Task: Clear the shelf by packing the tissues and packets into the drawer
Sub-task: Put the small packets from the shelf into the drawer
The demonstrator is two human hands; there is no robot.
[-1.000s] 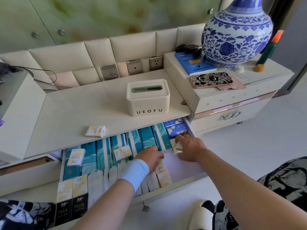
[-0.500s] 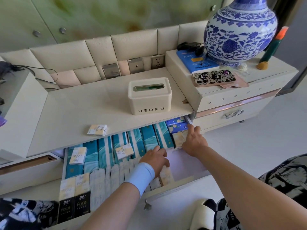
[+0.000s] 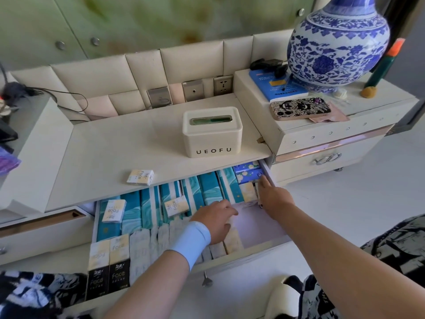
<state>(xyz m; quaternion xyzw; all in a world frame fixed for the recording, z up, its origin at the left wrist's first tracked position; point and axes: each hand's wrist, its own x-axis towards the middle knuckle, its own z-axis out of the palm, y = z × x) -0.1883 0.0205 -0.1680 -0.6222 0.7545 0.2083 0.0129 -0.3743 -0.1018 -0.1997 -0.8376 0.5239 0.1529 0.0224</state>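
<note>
Clothing (image 3: 34, 293): black-and-white patterned fabric along the bottom edge, nearest of all.
Key (image 3: 207, 281): hangs from the drawer's front panel.
Drawer (image 3: 259, 229): pulled out under the shelf; bare lilac floor shows at its right, and the rest is packed.
Black packs (image 3: 118, 275): two black-and-cream "Face" packs, side by side in the front left corner of the drawer.
Pale packets (image 3: 140, 245): a row set on edge along the drawer front, right of the black packs.
Wristband (image 3: 192, 241): light blue, on the left wrist.
Left hand (image 3: 216, 221): palm down on the right end of the pale packets, fingers loose and lightly bent, curled round nothing that shows.
Right hand (image 3: 273, 199): at the drawer's back right, forefinger stretched toward the blue floral packs by the right wall. The other fingers are hidden beneath, so I cannot tell whether it holds anything.
Cream packet (image 3: 249, 192): on edge just left of the right hand.
Teal packs (image 3: 149, 208): a row on edge across the back of the drawer.
Small packets (image 3: 113, 210): two lie flat on top of the teal packs.
Blue floral packs (image 3: 249, 172): back right corner, partly under the shelf.
Shelf (image 3: 115, 146): cream, above the drawer.
Shelf packet (image 3: 140, 177): one small "Face" packet, flat near the front edge of the shelf.
Tissue box (image 3: 212, 132): cream, marked UEOFU, upright on the right of the shelf, well apart from the shelf packet.
Phone (image 3: 300, 108): patterned case, lying on the raised cabinet to the right.
Vase (image 3: 338, 42): blue-and-white, behind the phone.
</note>
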